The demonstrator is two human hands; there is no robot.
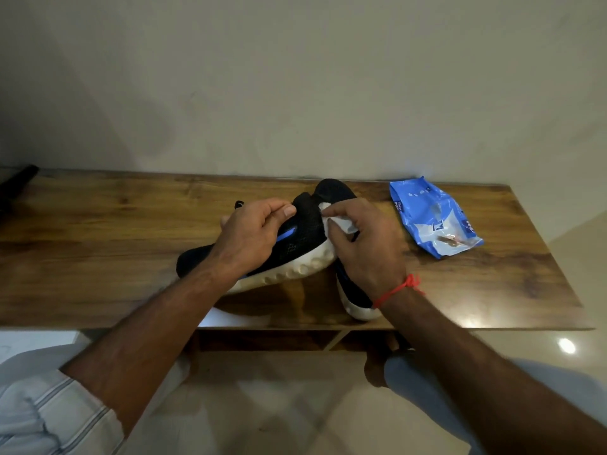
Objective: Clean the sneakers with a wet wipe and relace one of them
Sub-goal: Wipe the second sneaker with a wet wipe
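A black sneaker (295, 254) with a blue stripe and a white sole lies tilted on its side above the wooden table (98, 244), toe to the left. My left hand (253, 231) grips its upper near the collar. My right hand (364, 247) presses a white wet wipe (338, 221) against the heel of that sneaker. The second black sneaker (351, 290) stands on the table under my right hand, mostly hidden, with its white sole near the front edge and its far end (331, 188) showing behind.
A blue pack of wet wipes (430, 218) lies on the table to the right of the sneakers. A dark object (16, 182) sits at the far left edge. A plain wall rises behind the table. My knees and a glossy tiled floor are below.
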